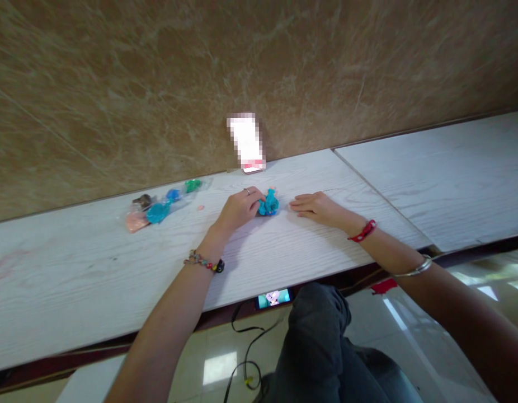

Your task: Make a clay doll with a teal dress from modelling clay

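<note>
A lumpy turquoise modelling clay figure (268, 203) stands on the white wood-grain table, with a small peach bit at its top and darker blue near its base. My left hand (241, 209), a ring on one finger, holds it from the left side with thumb and fingers closed. To the right, my right hand (318, 208) rests on the tabletop, its fingers stretched out and pointing left, apart from the figure. Whether a small bit of clay lies under those fingertips, I cannot tell. A small flat peach piece of clay (201, 207) lies left of my left hand.
Clear packets of clay, including turquoise (158, 212), peach (137, 222) and green (193, 185), lie at the left. A blurred phone (248, 143) leans on the brown marbled wall. Below the table's front edge sits another lit screen (274, 298), near a black cable (246, 364).
</note>
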Tool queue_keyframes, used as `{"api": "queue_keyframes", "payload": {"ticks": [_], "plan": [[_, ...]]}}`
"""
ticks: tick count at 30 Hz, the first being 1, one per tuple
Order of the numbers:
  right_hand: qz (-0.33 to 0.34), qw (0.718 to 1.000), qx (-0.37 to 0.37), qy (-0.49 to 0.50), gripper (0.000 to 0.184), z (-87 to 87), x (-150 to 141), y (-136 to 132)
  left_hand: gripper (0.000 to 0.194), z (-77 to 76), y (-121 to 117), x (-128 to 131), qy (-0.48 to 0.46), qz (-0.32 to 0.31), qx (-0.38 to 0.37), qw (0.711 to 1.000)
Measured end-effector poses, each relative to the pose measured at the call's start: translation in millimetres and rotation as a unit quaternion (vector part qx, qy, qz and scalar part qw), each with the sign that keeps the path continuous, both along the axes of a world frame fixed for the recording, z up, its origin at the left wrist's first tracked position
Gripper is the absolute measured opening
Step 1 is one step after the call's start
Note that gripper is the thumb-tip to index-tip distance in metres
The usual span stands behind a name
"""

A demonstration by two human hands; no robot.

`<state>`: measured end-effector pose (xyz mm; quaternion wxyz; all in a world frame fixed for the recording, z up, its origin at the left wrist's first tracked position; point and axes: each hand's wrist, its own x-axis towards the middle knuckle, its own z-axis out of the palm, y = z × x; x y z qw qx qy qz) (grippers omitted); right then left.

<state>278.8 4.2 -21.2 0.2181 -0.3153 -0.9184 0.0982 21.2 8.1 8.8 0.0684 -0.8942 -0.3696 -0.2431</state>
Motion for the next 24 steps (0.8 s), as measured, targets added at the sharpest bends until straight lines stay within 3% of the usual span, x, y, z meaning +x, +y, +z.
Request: {"api": "queue_keyframes", "payload": {"ticks": [8,13,18,24], "plan": [[-0.070,0.994,-0.048,0.063,0.040,5.6,5.7,-11.7,0.027,3.1,-2.5,-0.7,0.003,-0.002,0.012,1.000],[-0.013,0.999,0.027,0.024,0.030,4.3,1.6,-9.7,0.028,3.3,-1.5,-2.4,-0.004,0.009,0.005,1.000],[0.063,0.997,-0.001,0.046,0.023,5.1,-2.9,-10.7,0.028,3.0,-0.9,-2.9,-0.003,-0.004,0.010,1.000],[0.076,0.996,0.009,0.036,0.018,4.9,-10.7,-12.9,0.027,0.5,1.5,-3.2,-0.002,-0.008,0.003,1.000]]}}
